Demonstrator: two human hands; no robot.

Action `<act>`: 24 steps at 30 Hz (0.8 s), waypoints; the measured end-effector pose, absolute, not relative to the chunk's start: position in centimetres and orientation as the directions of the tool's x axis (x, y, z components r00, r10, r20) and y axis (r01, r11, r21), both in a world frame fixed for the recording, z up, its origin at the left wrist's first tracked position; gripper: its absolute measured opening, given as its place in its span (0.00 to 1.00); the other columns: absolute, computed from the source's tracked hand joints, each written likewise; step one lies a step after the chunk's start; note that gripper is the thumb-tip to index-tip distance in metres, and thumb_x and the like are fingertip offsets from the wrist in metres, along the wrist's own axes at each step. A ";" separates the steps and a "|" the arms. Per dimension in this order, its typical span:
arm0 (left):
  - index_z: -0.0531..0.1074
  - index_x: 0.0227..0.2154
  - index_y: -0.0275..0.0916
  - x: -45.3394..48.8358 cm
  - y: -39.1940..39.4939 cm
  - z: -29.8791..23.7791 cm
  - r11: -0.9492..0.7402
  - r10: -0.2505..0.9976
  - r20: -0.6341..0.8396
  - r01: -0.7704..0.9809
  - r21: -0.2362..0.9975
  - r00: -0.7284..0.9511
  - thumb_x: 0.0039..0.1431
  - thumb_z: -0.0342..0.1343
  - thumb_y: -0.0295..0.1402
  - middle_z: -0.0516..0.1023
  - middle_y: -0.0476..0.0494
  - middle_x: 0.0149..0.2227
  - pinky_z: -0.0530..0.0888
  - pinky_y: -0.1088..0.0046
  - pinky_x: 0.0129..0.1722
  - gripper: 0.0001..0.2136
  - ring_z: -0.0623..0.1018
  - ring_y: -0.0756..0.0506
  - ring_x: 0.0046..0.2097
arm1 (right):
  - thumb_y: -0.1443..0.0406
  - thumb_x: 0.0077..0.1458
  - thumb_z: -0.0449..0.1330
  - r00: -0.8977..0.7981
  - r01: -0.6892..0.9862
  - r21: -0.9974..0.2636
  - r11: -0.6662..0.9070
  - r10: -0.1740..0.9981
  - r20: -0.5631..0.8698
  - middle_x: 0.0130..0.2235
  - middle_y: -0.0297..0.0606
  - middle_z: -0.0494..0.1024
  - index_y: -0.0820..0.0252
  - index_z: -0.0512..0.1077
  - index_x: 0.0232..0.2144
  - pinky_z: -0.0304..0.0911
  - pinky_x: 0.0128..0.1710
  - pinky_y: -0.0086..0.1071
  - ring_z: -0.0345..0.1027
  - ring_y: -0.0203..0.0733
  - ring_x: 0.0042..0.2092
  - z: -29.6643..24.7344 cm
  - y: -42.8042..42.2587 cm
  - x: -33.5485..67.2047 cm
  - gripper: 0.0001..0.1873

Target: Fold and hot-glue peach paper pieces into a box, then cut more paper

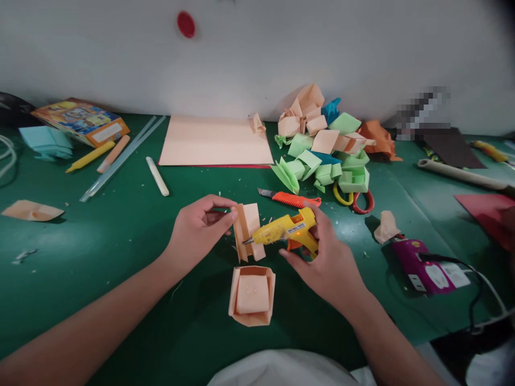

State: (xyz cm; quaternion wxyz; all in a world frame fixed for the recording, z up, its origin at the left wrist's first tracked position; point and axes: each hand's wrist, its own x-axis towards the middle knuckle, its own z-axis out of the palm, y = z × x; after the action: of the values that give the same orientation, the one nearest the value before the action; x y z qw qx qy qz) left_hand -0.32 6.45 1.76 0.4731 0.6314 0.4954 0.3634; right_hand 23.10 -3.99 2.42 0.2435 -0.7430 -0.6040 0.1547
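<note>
My left hand (201, 222) pinches the left edge of a folded peach paper piece (253, 225), held upright a little above the table. In my right hand (336, 254) is a yellow glue gun (285, 226), its fingers wrapped round the handle near the orange trigger. The metal nozzle points left and lies at the paper's fold; whether it touches cannot be made out. Just below, a small peach paper box (252, 296) with a raised square middle sits on the table. An orange box cutter (292, 199) with its blade out lies behind the glue gun.
Folded green and peach paper pieces (322, 145) are heaped at the back right, beside scissors (363, 202). A peach sheet (215, 140) lies at the back. Glue sticks (120, 161) and markers (90, 156) are left. A purple power box (426, 266) with cables stands right.
</note>
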 end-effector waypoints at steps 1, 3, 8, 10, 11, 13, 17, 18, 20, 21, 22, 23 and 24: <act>0.80 0.39 0.40 -0.3 6.4 1.8 -0.062 0.970 -0.009 0.282 0.957 0.244 0.56 0.66 0.45 0.85 0.44 0.38 0.83 0.73 0.32 0.14 0.83 0.46 0.33 | 0.52 0.54 0.65 0.218 0.813 -0.562 -0.151 0.974 0.053 0.45 0.45 0.82 0.54 0.54 0.68 0.75 0.33 0.42 0.80 0.53 0.36 2.4 -4.0 23.1 0.45; 0.80 0.39 0.40 -0.2 6.3 1.8 -0.056 0.972 -0.012 0.281 0.958 0.235 0.56 0.66 0.45 0.85 0.44 0.38 0.84 0.72 0.34 0.15 0.83 0.45 0.35 | 0.52 0.53 0.65 0.209 0.797 -0.586 -0.150 0.977 0.035 0.45 0.44 0.82 0.54 0.54 0.69 0.75 0.33 0.43 0.80 0.52 0.35 2.5 -3.9 23.1 0.45; 0.80 0.39 0.41 0.0 5.9 2.0 -0.067 0.981 0.006 0.310 0.948 0.192 0.55 0.67 0.47 0.85 0.44 0.41 0.83 0.71 0.34 0.15 0.83 0.45 0.36 | 0.51 0.52 0.66 0.233 0.779 -0.600 -0.182 0.973 0.006 0.45 0.46 0.82 0.54 0.54 0.69 0.74 0.32 0.44 0.79 0.52 0.32 2.5 -3.8 23.1 0.47; 0.80 0.38 0.41 0.0 5.8 2.2 -0.092 0.982 0.032 0.323 0.942 0.186 0.56 0.66 0.46 0.85 0.44 0.41 0.82 0.72 0.33 0.14 0.83 0.45 0.36 | 0.52 0.51 0.66 0.253 0.774 -0.600 -0.203 0.968 -0.002 0.44 0.45 0.82 0.54 0.55 0.68 0.73 0.31 0.43 0.78 0.50 0.29 2.6 -3.8 23.2 0.47; 0.80 0.38 0.42 0.0 5.7 2.4 -0.104 0.981 0.043 0.326 0.940 0.188 0.56 0.66 0.46 0.84 0.45 0.41 0.82 0.73 0.33 0.14 0.83 0.46 0.35 | 0.52 0.51 0.66 0.262 0.773 -0.598 -0.214 0.965 -0.006 0.44 0.44 0.82 0.54 0.55 0.68 0.72 0.31 0.43 0.77 0.49 0.29 2.7 -3.7 23.2 0.46; 0.79 0.39 0.42 0.0 5.6 2.5 -0.123 0.979 0.061 0.328 0.937 0.192 0.57 0.66 0.44 0.84 0.46 0.40 0.82 0.73 0.33 0.13 0.83 0.46 0.35 | 0.52 0.52 0.65 0.279 0.773 -0.591 -0.233 0.960 -0.015 0.42 0.43 0.82 0.54 0.55 0.69 0.72 0.30 0.43 0.77 0.48 0.28 2.8 -3.7 23.3 0.46; 0.79 0.38 0.43 0.0 5.4 2.5 -0.136 0.980 0.086 0.296 0.945 0.178 0.56 0.66 0.42 0.82 0.47 0.38 0.81 0.73 0.35 0.11 0.81 0.47 0.35 | 0.52 0.51 0.65 0.294 0.767 -0.591 -0.249 0.956 -0.021 0.42 0.43 0.82 0.54 0.55 0.69 0.72 0.30 0.44 0.77 0.49 0.28 2.8 -3.6 23.4 0.47; 0.78 0.38 0.42 0.0 5.4 2.4 -0.137 0.980 0.090 0.274 0.952 0.178 0.56 0.66 0.42 0.82 0.47 0.38 0.81 0.72 0.36 0.11 0.81 0.47 0.35 | 0.51 0.51 0.65 0.293 0.766 -0.593 -0.248 0.956 -0.020 0.43 0.43 0.82 0.54 0.54 0.69 0.72 0.30 0.44 0.76 0.49 0.28 2.7 -3.6 23.4 0.47; 0.77 0.39 0.42 0.2 5.4 2.2 -0.147 0.975 0.106 0.209 0.967 0.195 0.55 0.67 0.40 0.82 0.47 0.39 0.81 0.71 0.39 0.11 0.81 0.47 0.37 | 0.52 0.51 0.66 0.290 0.769 -0.591 -0.244 0.957 -0.016 0.44 0.45 0.82 0.53 0.54 0.69 0.72 0.30 0.45 0.76 0.49 0.27 2.6 -3.6 23.4 0.47; 0.77 0.40 0.43 0.4 5.4 2.1 -0.153 0.971 0.115 0.174 0.973 0.211 0.55 0.67 0.39 0.81 0.47 0.40 0.81 0.71 0.41 0.11 0.81 0.47 0.38 | 0.52 0.51 0.66 0.288 0.773 -0.588 -0.238 0.958 -0.009 0.45 0.45 0.82 0.53 0.54 0.69 0.73 0.30 0.45 0.77 0.50 0.28 2.5 -3.6 23.4 0.47; 0.77 0.40 0.43 0.5 5.4 2.0 -0.156 0.966 0.120 0.148 0.977 0.229 0.55 0.67 0.38 0.81 0.47 0.40 0.81 0.71 0.43 0.11 0.81 0.47 0.39 | 0.52 0.52 0.66 0.286 0.777 -0.586 -0.230 0.958 0.002 0.46 0.46 0.82 0.53 0.54 0.69 0.73 0.31 0.46 0.78 0.51 0.30 2.4 -3.6 23.4 0.47; 0.76 0.40 0.43 0.7 5.4 1.8 -0.152 0.962 0.116 0.133 0.979 0.248 0.54 0.67 0.37 0.81 0.47 0.40 0.81 0.70 0.44 0.11 0.81 0.47 0.40 | 0.52 0.52 0.67 0.282 0.780 -0.586 -0.218 0.959 0.018 0.46 0.46 0.82 0.53 0.55 0.69 0.74 0.32 0.46 0.79 0.53 0.32 2.4 -3.6 23.4 0.47; 0.77 0.40 0.42 0.9 5.4 1.7 -0.143 0.957 0.103 0.130 0.981 0.271 0.54 0.68 0.37 0.81 0.46 0.41 0.81 0.70 0.45 0.12 0.81 0.46 0.41 | 0.52 0.52 0.67 0.278 0.782 -0.588 -0.206 0.960 0.033 0.46 0.47 0.82 0.53 0.55 0.69 0.74 0.33 0.46 0.80 0.55 0.34 2.3 -3.6 23.4 0.47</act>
State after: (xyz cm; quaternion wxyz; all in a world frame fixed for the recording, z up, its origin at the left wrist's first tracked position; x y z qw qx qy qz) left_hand 0.85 5.37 1.68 0.4913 0.6279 0.4327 0.4209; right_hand 23.45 -3.62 2.30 0.2570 -0.7570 -0.5752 0.1733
